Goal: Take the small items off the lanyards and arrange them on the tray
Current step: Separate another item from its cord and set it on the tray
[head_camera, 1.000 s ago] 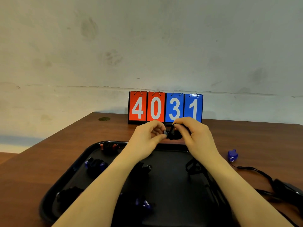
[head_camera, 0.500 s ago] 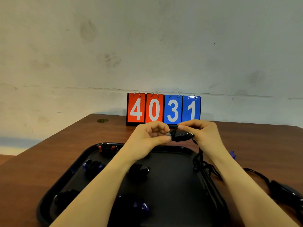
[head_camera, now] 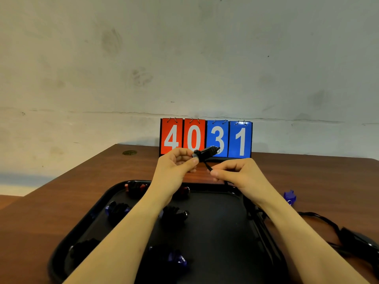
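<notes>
A small black item (head_camera: 206,153), whistle-shaped with a metal ring at its far end, is held up in the air above the far edge of the tray (head_camera: 264,228), in front of the lower part of the flip scoreboard (head_camera: 206,137) that reads 4031. The left hand (head_camera: 175,169) has its grip closed on the item's near end, thumb and curled fingers pinching it. A thin black lanyard (head_camera: 208,166) runs down from the item to the right hand (head_camera: 239,175), whose grip is pinched closed on the cord just beyond the tray's far rim. On the tray lie several small dark items, some with red or blue parts: two near its far edge, two about the middle, two towards its near edge. To the right of the tray, on the brown table (head_camera: 61,201), sits a small blue item (head_camera: 289,196), and further right more black lanyards (head_camera: 332,226) trail across the table.
</notes>
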`<move>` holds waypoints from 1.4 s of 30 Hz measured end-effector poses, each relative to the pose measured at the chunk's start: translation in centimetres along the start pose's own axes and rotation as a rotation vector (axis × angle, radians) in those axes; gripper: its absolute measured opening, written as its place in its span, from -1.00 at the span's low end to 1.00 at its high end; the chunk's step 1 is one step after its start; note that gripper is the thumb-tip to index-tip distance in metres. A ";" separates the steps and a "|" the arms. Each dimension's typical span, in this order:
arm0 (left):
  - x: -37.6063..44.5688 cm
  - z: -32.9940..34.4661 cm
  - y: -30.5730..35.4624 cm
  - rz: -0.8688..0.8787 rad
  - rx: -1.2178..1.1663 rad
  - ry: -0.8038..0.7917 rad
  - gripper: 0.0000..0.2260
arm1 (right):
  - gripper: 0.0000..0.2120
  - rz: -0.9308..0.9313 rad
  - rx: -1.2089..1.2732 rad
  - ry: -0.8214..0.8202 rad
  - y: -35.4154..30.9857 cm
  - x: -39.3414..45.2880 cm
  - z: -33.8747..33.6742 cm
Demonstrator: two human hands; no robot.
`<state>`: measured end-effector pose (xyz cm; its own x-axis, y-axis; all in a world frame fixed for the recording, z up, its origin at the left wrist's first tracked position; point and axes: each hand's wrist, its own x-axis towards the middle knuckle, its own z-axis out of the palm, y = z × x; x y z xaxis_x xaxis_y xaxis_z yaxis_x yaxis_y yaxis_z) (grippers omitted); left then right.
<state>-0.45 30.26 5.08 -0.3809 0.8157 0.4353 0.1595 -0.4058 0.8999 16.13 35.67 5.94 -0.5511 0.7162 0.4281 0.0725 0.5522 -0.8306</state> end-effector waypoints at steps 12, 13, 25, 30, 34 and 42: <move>0.5 -0.2 -0.4 0.043 0.257 0.061 -0.90 | -0.90 -0.071 0.147 -0.111 -0.8 -0.5 -0.5; 0.5 -0.2 -0.5 0.056 0.300 0.060 -0.91 | -0.92 -0.095 0.119 -0.095 -0.8 -0.5 -0.4; 0.0 -0.1 -1.0 0.201 0.599 -0.149 -0.89 | -0.86 -0.462 -0.556 0.217 1.1 0.3 0.7; -0.4 -0.2 -0.6 0.242 0.635 -0.255 -0.87 | -0.89 -0.366 -0.467 0.308 1.4 0.4 0.4; -0.6 -0.1 -0.4 0.257 0.642 -0.335 -0.87 | -0.91 -0.279 -0.336 0.313 1.3 0.4 0.2; -0.8 0.1 0.1 0.215 0.552 -0.404 -0.86 | -0.92 -0.139 -0.123 0.256 1.5 0.5 -0.5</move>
<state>-0.04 29.57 4.81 0.0605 0.8731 0.4837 0.6715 -0.3941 0.6275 16.36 37.10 5.09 -0.3369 0.7058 0.6232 0.1195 0.6886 -0.7152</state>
